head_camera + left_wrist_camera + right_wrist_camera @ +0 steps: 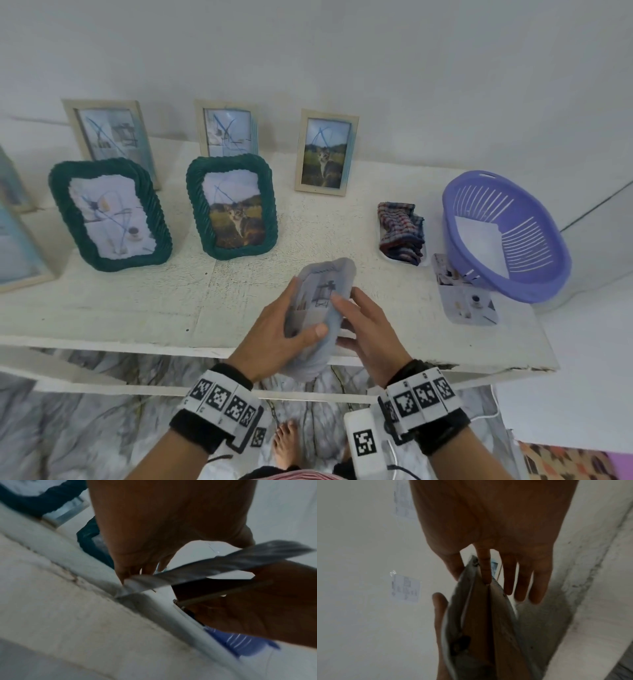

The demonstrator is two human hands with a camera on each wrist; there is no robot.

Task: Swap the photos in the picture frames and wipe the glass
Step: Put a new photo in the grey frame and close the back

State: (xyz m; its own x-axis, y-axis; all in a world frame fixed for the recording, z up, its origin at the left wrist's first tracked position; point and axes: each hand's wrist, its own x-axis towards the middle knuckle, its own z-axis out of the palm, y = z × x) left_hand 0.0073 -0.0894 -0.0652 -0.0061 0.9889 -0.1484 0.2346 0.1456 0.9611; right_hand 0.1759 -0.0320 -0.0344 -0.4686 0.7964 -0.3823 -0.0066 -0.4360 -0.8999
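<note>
A person stands at a white counter [137,308], seen from above, holding a pale grey picture frame [320,298] over its front edge. The left hand [274,329] grips the frame's left side, thumb curled across the front and fingers [130,569] wrapped behind. The right hand [368,329] rests against the right side with fingers [485,568] straight and slightly spread, one fingertip touching the frame's brown back. The frame shows a faint room photo and is blurred in every view.

On the counter stand two green frames [233,205], three light wooden frames [325,154], a folded checked cloth [400,233], a loose photo [469,301] and a purple basket [507,236].

The step appears to be handling this frame to open its back or wipe it. To do it well, the left hand should keep a firm hold on the edges only, away from the glass, while the right hand works. Lowering the frame over the counter would guard against dropping it to the floor.
</note>
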